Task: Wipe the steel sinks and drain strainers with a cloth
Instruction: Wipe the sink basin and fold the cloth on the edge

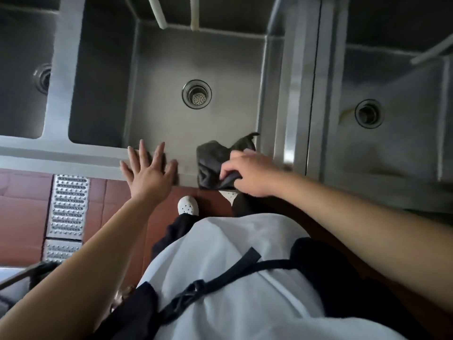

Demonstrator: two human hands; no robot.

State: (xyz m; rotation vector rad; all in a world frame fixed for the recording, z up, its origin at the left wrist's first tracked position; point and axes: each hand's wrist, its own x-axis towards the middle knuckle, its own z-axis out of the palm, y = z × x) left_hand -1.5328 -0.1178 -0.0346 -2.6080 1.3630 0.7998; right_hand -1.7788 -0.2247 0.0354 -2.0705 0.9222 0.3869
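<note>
The middle sink (171, 69) is the landmark. Its front rim runs left to right, and both hands sit on that rim. The right hand (252, 173) is at the rim's right end, its grip pinching a dark cloth (213, 158) that drapes over the edge into the basin. The left hand (149, 168) is flat on the rim further left, fingers spread, holding nothing. The drain strainer (196, 94) lies at the basin's centre, beyond the cloth and slightly left, so the right hand is likely nearer.
</note>
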